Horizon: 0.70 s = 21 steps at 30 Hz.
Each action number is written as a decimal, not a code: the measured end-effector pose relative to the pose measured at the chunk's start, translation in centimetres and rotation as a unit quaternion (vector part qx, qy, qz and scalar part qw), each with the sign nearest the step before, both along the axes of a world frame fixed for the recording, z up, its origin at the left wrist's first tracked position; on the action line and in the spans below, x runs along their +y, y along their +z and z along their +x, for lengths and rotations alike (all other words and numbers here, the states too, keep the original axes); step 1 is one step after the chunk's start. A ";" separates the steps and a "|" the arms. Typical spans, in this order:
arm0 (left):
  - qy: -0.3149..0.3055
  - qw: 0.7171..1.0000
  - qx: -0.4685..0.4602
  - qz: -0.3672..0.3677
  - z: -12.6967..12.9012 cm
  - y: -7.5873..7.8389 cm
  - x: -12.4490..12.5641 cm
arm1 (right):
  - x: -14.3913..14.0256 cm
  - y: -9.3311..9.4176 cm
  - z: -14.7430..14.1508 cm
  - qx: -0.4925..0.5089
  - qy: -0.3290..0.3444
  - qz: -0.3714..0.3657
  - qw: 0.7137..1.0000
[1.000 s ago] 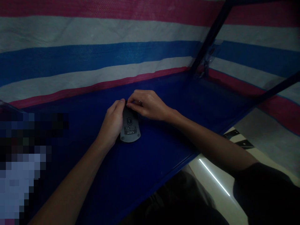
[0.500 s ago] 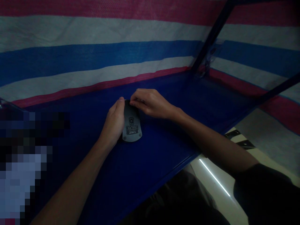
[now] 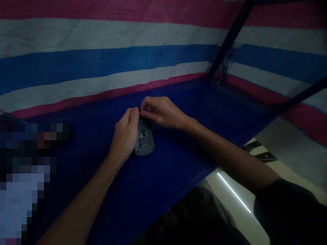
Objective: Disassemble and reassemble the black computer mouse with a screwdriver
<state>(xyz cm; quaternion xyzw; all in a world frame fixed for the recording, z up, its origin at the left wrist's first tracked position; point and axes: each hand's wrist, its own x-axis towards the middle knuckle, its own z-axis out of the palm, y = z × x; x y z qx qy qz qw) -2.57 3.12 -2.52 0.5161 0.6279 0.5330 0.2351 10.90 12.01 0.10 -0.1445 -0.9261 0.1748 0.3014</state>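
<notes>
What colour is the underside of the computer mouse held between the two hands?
Grey, with a small label; the head view shows the computer mouse best.

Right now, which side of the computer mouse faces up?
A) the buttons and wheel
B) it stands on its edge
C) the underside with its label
C: the mouse lies on the blue table with its labelled underside up, between the left hand and right hand.

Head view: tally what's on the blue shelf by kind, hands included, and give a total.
Hands: 2, left hand and right hand
Mouse, grey, underside up: 1
Total: 3, all on the shelf; both hands touch the mouse.
</notes>
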 end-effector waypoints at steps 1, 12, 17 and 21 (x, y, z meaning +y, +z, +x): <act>-0.001 1.000 0.002 0.002 0.0 0.0 0.0 | 0.0 0.0 0.0 0.003 0.007 -0.028 1.000; -0.009 1.000 -0.005 0.007 0.1 0.1 0.1 | 0.7 -0.4 -0.1 0.031 0.055 -0.137 0.989; -0.012 1.000 -0.018 0.008 0.1 0.2 0.0 | 0.6 -0.3 -0.1 0.031 0.051 -0.132 0.989; -0.013 1.000 0.006 0.007 0.1 0.3 -0.1 | 0.7 -0.3 -0.1 0.030 0.059 -0.124 0.990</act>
